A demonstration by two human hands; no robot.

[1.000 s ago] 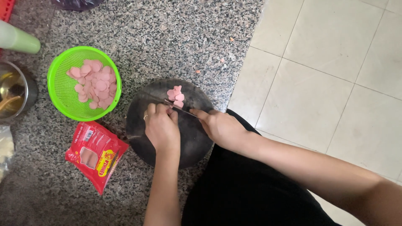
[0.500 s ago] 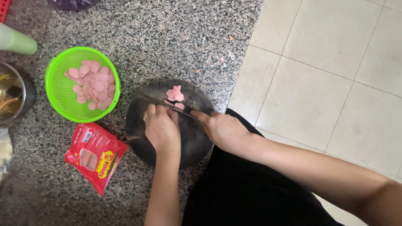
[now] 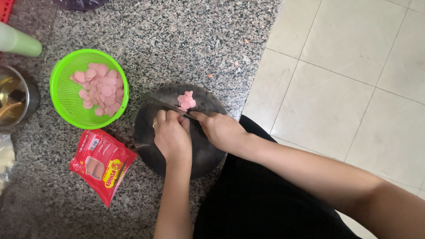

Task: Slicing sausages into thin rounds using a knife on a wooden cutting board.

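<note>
Pink sausage slices (image 3: 186, 101) lie on the far part of a dark round cutting board (image 3: 208, 155). Left hand (image 3: 171, 136) is curled, pressing something hidden beneath its fingers. Right hand (image 3: 221, 129) grips a knife (image 3: 166, 106), blade pointing left. Green strainer (image 3: 66, 102) with more slices sits far left, a red packet (image 3: 102, 163) near it.

I see the round chopping board (image 3: 199, 155) at the centre of my view, with a small pile of slices (image 3: 186, 101) on it at its 12 o'clock edge. At the board's 10 o'clock stands the basket (image 3: 62, 104) with more slices (image 3: 98, 87) in it, and the packet (image 3: 103, 164) lies at the board's 8 o'clock. Beyond the basket, at its 9 o'clock, stands a metal bowl (image 3: 31, 99).
</note>
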